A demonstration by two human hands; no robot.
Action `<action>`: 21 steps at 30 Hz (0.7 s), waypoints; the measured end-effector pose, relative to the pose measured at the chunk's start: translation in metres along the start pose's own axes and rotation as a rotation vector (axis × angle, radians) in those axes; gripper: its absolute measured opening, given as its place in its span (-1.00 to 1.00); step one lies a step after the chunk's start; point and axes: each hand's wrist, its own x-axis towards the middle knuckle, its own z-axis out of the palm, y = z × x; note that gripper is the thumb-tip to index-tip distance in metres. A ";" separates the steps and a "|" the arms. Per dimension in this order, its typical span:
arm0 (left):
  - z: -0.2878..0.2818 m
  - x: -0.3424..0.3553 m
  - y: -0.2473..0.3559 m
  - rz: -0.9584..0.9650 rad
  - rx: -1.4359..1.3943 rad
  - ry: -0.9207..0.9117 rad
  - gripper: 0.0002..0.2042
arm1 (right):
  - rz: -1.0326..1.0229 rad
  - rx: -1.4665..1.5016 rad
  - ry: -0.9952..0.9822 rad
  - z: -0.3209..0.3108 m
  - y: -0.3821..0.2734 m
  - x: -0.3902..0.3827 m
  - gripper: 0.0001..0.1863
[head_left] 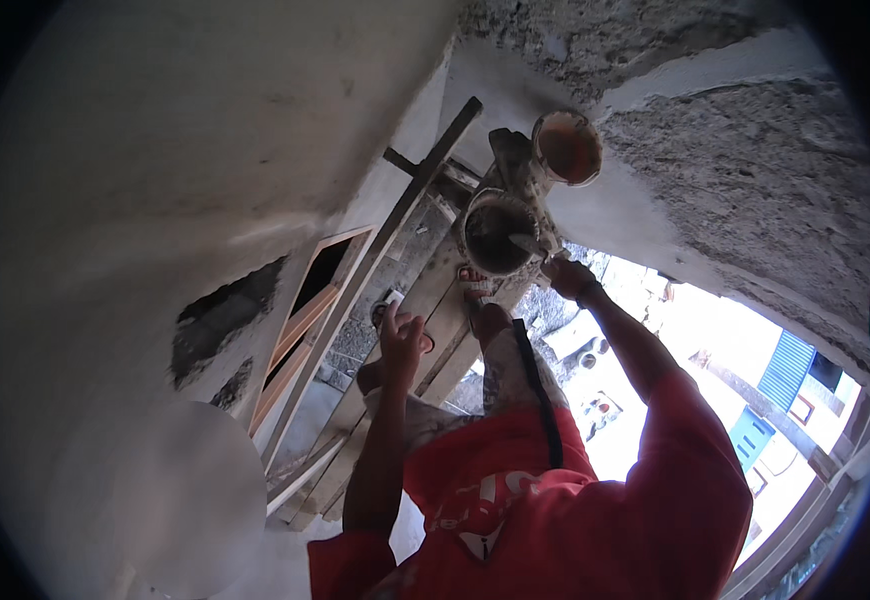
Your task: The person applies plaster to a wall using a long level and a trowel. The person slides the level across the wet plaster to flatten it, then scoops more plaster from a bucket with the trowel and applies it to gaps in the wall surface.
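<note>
Right-hand fingers (561, 272) partly cover the trowel (527, 243) (its blade looks slightly blurred).

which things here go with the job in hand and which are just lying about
Seemingly in use:
trowel, gripped in the right hand, blade at the near bucket's rim
near bucket
wooden planks, underfoot

Apparently not in use just now:
far bucket, brownish inside
long wooden bar, left of the buckets
</note>
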 end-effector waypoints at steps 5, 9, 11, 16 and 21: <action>0.063 0.145 -0.093 0.003 0.171 -0.082 -0.31 | -0.033 0.045 0.120 0.059 -0.008 0.108 -0.78; 0.142 0.236 -0.156 0.117 0.191 -0.192 -0.26 | 0.017 0.041 0.090 0.160 0.037 0.153 -0.82; 0.170 0.275 -0.193 0.173 0.141 -0.189 -0.25 | -0.046 0.033 0.194 0.180 0.041 0.163 -0.84; 0.189 0.334 -0.249 0.158 0.000 -0.332 -0.23 | 0.042 0.258 0.433 0.152 0.056 0.171 -0.69; 0.237 0.319 -0.258 0.223 0.055 -0.275 -0.18 | 0.288 1.452 0.971 0.146 0.228 0.214 -0.47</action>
